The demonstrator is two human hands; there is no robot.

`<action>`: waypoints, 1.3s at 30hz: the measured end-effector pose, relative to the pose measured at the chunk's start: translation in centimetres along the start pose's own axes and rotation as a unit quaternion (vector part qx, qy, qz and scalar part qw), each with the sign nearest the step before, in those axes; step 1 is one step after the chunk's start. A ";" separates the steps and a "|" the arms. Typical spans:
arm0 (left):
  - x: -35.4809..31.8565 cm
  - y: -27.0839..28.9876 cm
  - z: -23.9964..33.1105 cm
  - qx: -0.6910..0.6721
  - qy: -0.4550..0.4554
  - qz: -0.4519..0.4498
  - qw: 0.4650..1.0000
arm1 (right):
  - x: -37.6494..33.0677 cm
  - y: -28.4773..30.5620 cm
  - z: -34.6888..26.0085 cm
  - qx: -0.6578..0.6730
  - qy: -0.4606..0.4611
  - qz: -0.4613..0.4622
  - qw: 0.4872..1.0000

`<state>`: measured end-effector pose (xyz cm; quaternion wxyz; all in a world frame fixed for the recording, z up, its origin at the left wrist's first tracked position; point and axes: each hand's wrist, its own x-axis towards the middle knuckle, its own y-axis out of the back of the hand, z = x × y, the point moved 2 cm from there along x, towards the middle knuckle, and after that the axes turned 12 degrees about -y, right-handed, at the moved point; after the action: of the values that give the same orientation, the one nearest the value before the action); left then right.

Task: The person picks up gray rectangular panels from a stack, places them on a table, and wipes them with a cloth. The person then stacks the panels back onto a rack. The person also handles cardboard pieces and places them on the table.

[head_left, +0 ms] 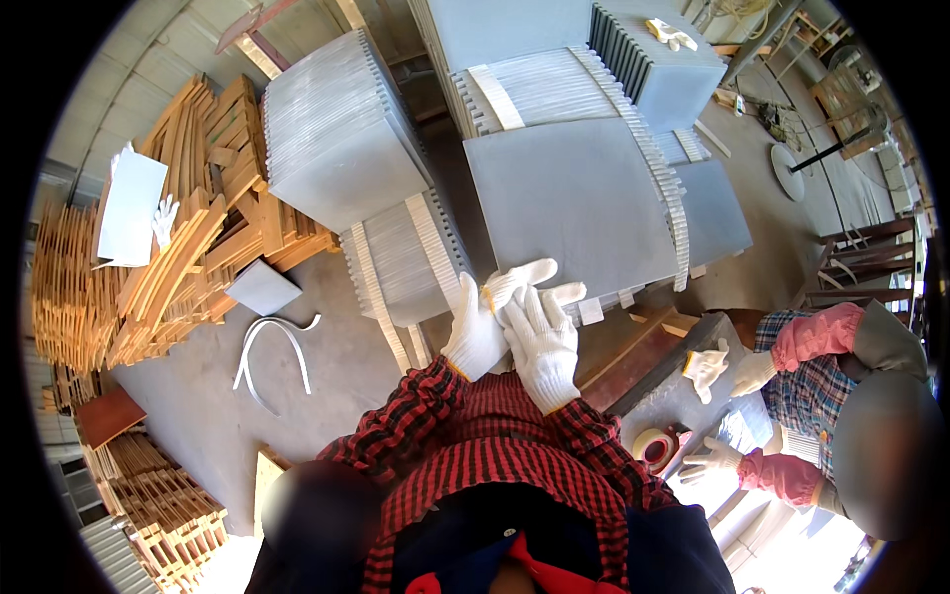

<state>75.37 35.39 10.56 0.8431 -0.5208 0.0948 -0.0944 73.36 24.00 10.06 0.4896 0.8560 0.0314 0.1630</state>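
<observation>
Both my hands wear white knit gloves with yellow-edged cuffs and meet in front of my chest. My left hand (476, 332) has its thumb stretched out; its other fingers are partly hidden behind the right hand. My right hand (542, 346) is open against it, fingers extended and thumb out to the right. A white knitted part (522, 278) with a yellowish edge shows above the hands; whether it is a separate glove, I cannot tell. Just beyond them stands a large grey panel stack (574, 203), nearest to my fingertips but apparently apart from them.
More grey panels (346, 124) are stacked at the far left. Wooden slats (208, 238) pile up beyond a curled white strip (269, 351) on the floor. At right, a co-worker's gloved hands (711, 462) are by a bench holding a loose glove (706, 368) and a tape roll (653, 448).
</observation>
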 end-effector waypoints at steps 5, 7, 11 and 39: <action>0.1 2.2 -0.1 0.007 -0.016 0.023 1.000 | 3.3 -0.4 2.5 0.019 0.072 -0.068 0.995; -0.1 4.1 -0.8 -0.046 0.008 0.107 0.993 | 5.4 -0.9 3.6 -0.035 0.084 -0.136 0.987; -0.9 8.7 -3.9 0.096 0.025 0.187 0.977 | 15.3 -5.8 4.6 0.060 0.095 -0.058 0.992; 0.4 3.1 -3.3 0.277 0.023 0.316 0.907 | 18.4 -8.1 4.1 0.043 0.049 -0.048 0.997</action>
<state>75.10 33.78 6.34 0.9367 -0.2073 0.2439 0.1420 92.92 28.72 5.85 0.4575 0.8646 0.1040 0.1797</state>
